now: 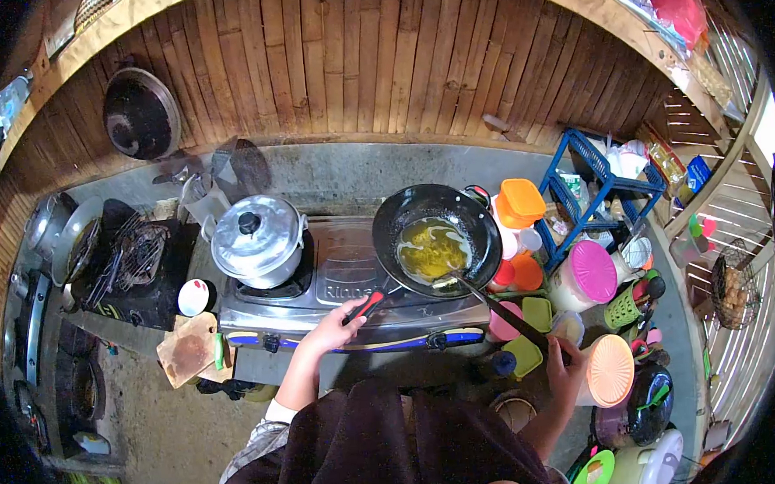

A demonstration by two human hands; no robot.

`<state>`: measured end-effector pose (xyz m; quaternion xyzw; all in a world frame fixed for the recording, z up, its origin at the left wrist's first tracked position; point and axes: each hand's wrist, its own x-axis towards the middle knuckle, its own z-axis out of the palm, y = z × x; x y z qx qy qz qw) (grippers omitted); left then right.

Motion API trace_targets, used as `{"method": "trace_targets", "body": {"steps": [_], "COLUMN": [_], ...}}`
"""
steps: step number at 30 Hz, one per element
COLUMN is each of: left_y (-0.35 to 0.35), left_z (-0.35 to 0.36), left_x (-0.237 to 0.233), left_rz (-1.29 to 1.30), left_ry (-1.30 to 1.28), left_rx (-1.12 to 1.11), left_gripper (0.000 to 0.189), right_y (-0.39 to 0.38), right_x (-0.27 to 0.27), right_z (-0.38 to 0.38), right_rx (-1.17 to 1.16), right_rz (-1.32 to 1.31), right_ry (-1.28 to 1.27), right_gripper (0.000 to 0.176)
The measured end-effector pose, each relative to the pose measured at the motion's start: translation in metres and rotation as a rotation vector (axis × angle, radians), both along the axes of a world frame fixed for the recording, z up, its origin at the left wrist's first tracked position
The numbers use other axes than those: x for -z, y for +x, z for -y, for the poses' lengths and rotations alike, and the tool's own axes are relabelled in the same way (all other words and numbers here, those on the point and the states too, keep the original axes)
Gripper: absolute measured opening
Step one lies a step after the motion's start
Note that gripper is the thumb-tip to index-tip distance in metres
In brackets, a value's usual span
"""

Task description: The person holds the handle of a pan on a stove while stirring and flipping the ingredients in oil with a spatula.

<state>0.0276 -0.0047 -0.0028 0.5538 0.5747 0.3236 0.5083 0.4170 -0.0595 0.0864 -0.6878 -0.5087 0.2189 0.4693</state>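
A black wok (389, 242) sits on the right side of the stove, with yellow oil (436, 248) and some frying food in it. My left hand (332, 330) is closed on the wok's red and black handle (366, 306), left of the pan. In my right hand (565, 368) is the long dark handle of a spatula (519, 323). The spatula's far end reaches into the wok near its front rim, where a pale piece of food (445, 282) lies beside it. Oil and food hide part of the blade.
A lidded aluminium pot (256, 240) stands on the left burner of the stove (346, 260). Cutting boards (189, 350) and a small bowl (193, 297) lie left of it. Colourful containers (523, 202), a blue rack (599, 174) and an orange-lidded tub (609, 371) crowd the right.
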Motion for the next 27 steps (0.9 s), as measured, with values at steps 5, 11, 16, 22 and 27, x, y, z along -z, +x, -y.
{"method": "trace_targets", "body": {"steps": [5,11,16,22,27], "left_y": [0.001,-0.003,-0.001,-0.002,-0.002], "left_z": [0.000,-0.004,-0.001,0.000,-0.001], "left_x": [0.006,0.011,0.003,0.006,0.007], "left_rz": [0.014,-0.028,-0.063,0.002,0.009], "left_ry": [0.055,0.003,-0.007,-0.042,-0.019], "left_rx": [0.001,0.035,0.029,0.018,0.031], "left_gripper": [0.045,0.047,0.048,0.047,0.048], "right_y": [-0.019,-0.017,-0.041,-0.052,-0.062], "right_x": [-0.009,0.027,0.035,0.083,0.086], "right_z": [-0.005,-0.032,-0.060,-0.099,-0.105], "right_rx": [-0.102,-0.209,-0.266,-0.356,-0.176], "right_rz": [0.016,-0.009,-0.045,-0.081,-0.163], "right_ry": [0.101,0.091,0.051,0.217,0.041], "right_gripper": [0.017,0.015,0.015,0.015,0.014]}}
